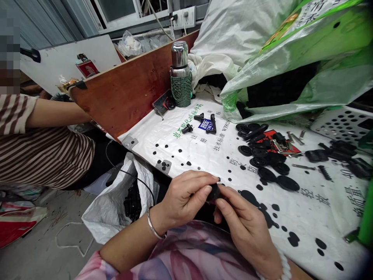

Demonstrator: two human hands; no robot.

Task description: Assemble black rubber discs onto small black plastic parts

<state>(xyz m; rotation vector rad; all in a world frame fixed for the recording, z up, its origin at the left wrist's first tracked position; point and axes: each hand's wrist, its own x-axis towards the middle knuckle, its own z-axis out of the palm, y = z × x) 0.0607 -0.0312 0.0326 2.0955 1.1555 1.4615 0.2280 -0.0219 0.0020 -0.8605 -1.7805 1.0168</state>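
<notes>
A small black rounded part (214, 192) is pinched between my two hands, close to the table's front edge. My left hand (186, 196) has thumb and fingers closed on its left side. From the right, my right hand (243, 214) grips the same part with thumb and forefinger; its other fingers curl underneath. The part's exact kind is mostly hidden by my fingertips. Farther back on the printed white sheet (186, 151) lie a few black fittings (214, 124). To the right are several black round discs (266, 174) and other black parts.
A steel flask (180, 74) in a green sleeve stands by a wooden divider (145, 77). An open green bag (291, 77) fills the back right, beside a white perforated basket (338, 126). A white sack (116, 202) holds black parts at left. Another person's striped sleeve (17, 111) is beyond the divider.
</notes>
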